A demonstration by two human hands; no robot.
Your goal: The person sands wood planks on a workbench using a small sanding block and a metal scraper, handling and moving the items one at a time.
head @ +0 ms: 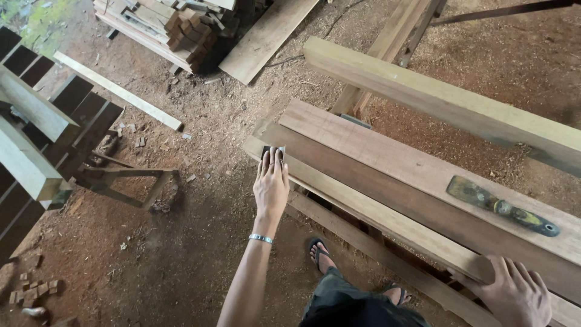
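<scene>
My left hand (pixel 270 184) lies flat, fingers together, pressing a small dark sanding block (pixel 267 151) onto the end of a pale narrow plank (pixel 363 206). A bracelet is on that wrist. My right hand (pixel 514 293) rests spread and empty on the near edge of the same stack of boards at the lower right. A wider brown board (pixel 387 151) lies just beyond the plank.
A worn scraper with a dark handle (pixel 502 207) lies on the brown board. A thick pale beam (pixel 448 100) crosses behind. Stacked timber (pixel 175 27) is at the top, a dark frame (pixel 42 127) at left. My sandalled feet (pixel 319 253) stand on sawdust ground.
</scene>
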